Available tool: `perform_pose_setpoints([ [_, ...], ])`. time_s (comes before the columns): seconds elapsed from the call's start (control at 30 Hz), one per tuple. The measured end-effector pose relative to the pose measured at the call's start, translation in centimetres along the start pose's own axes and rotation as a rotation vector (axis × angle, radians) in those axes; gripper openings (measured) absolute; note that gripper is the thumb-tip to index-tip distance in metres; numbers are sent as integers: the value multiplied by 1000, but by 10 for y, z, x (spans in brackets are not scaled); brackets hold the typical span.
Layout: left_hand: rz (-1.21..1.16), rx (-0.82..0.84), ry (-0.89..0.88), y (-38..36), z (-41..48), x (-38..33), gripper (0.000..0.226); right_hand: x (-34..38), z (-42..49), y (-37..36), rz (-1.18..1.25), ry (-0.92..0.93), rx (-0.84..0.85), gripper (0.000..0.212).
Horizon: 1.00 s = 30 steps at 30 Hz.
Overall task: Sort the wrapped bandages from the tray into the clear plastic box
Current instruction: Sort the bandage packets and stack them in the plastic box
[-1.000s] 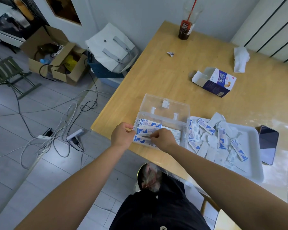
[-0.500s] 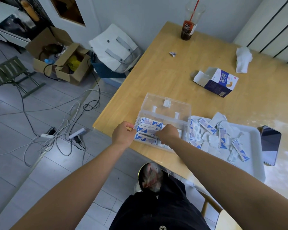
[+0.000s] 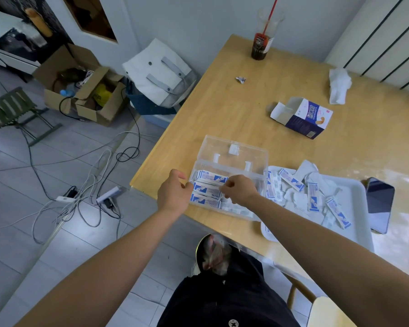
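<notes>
The clear plastic box (image 3: pixel 232 165) stands open near the table's front left corner, its lid tipped back. Rows of blue-and-white wrapped bandages (image 3: pixel 208 192) lie in its left part. My left hand (image 3: pixel 174 193) holds the box's left wall with curled fingers. My right hand (image 3: pixel 240 190) hovers over the box's middle, fingertips pinched at the bandages inside; whether it holds one is hidden. To the right, the white tray (image 3: pixel 357 208) holds several loose wrapped bandages (image 3: pixel 313 197), some face down.
A dark phone (image 3: pixel 379 204) lies right of the tray. An opened bandage carton (image 3: pixel 305 118), a crumpled tissue (image 3: pixel 339 84), a small wrapper scrap (image 3: pixel 240 79) and a drink cup (image 3: pixel 261 47) sit farther back. Cables, cardboard boxes and a bag lie on the floor at left.
My right hand has drawn slightly up and toward the box's middle, fingers now pinched above the bandage rows. My left hand stays at the box's left wall.
</notes>
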<state>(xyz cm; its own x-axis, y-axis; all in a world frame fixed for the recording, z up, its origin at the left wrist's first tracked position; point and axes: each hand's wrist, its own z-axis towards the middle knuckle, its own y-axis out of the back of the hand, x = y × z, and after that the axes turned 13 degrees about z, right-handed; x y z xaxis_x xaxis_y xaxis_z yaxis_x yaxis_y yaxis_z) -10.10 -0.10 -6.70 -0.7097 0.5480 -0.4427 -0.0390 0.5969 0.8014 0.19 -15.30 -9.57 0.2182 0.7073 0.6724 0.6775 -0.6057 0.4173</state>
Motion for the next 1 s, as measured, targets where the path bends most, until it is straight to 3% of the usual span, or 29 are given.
perform_pose_setpoints([
  [0.13,14,6,-103,-10,-2,-26,5,4,-20,24,226,168,14,15],
  [0.3,-11,149,-253,-37,-10,-77,11,-23,-30,77,395,193,-191,20],
  [0.43,80,222,-296,-62,-15,-118,13,-71,-22,112,292,-2,-283,12],
  [0.57,191,245,-227,-77,-16,-131,33,-92,-9,117,194,-155,-152,9],
  [0.67,210,282,-193,-89,-15,-135,30,-93,6,116,89,-162,-113,7],
  [0.8,198,283,-167,-96,-14,-134,25,-85,20,110,-90,-208,-101,35],
  [1.0,177,290,-103,-100,-16,-136,21,-83,28,101,-73,-233,-94,39],
])
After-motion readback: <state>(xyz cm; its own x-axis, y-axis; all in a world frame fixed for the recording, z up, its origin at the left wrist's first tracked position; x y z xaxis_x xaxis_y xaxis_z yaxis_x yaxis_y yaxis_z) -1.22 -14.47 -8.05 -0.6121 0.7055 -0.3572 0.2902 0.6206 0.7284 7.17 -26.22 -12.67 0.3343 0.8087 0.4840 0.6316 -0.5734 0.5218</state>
